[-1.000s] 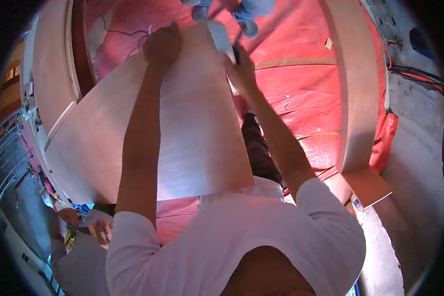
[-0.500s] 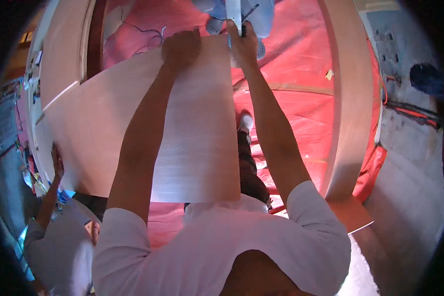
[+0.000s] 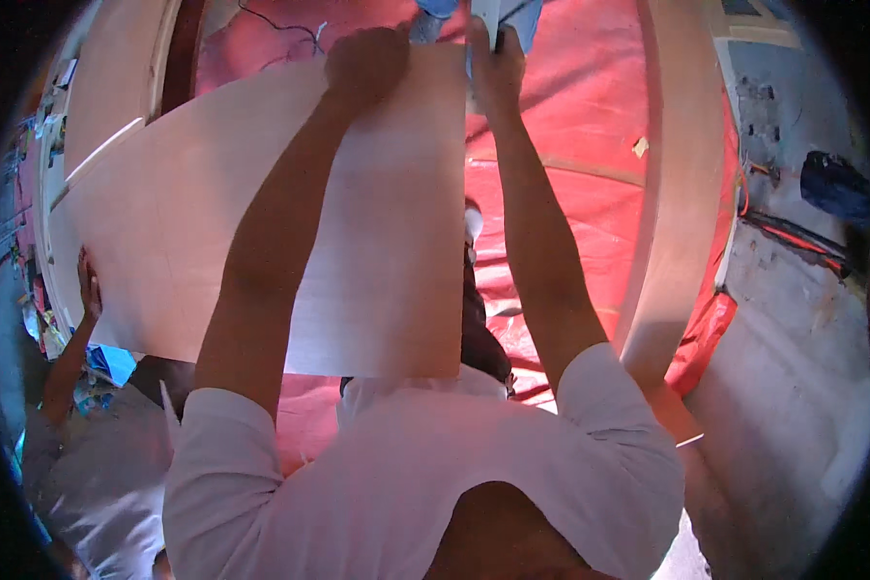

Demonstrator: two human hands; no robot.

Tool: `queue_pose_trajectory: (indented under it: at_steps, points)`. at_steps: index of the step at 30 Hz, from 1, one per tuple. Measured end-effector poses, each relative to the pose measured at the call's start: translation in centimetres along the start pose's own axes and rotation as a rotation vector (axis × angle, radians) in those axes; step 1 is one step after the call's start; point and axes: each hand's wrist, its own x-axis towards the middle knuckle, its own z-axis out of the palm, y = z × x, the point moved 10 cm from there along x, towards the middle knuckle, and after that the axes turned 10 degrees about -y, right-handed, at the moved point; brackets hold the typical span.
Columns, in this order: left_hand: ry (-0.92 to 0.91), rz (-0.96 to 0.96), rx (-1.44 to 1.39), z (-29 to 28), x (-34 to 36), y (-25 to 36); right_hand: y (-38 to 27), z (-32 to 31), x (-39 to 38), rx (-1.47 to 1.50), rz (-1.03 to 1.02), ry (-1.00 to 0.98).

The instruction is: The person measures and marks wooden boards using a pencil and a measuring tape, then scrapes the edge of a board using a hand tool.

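Note:
A large, smooth wooden panel (image 3: 387,242) with a curved far-left edge extends from my waist away from me. Over its far edge my left hand (image 3: 367,63) is closed, its fingertips hidden. Just past the panel's far right corner, my right hand (image 3: 496,72) is closed around a pale, flat strip-like tool (image 3: 485,12). The top of the picture cuts that tool off, so its kind is unclear. At the left, a co-worker's hand (image 3: 89,285) rests against the panel's edge.
Red sheeting (image 3: 570,213) covers the floor. A long wooden board (image 3: 681,184) stands along the right, with bare concrete (image 3: 793,329) beyond. A black cable (image 3: 285,24) lies at the upper left. Another person's blue-clad leg (image 3: 524,21) shows at the top. A dark bundle (image 3: 836,184) lies far right.
The view has shifted, so the panel and my hands sit slightly higher in it. Both hands keep their hold, and the co-worker's hand stays at the panel's left edge.

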Motion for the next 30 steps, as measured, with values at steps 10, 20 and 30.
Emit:
queue_pose_trajectory:
  at_steps: [10, 20, 30]
  points:
    - [0.059, 0.119, 0.235, 1.8, -0.3, 0.0, -1.4, -1.8, -16.0, -0.253, 0.134, -0.037]
    - [0.064, 0.081, 0.193, 2.8, 1.1, -0.1, -2.0, -1.9, -11.5, -0.180, 0.093, 0.008]
    - [0.034, -0.118, 0.150, 2.9, 1.3, -2.7, 1.8, -4.5, -31.1, -0.263, 0.290, -0.174]
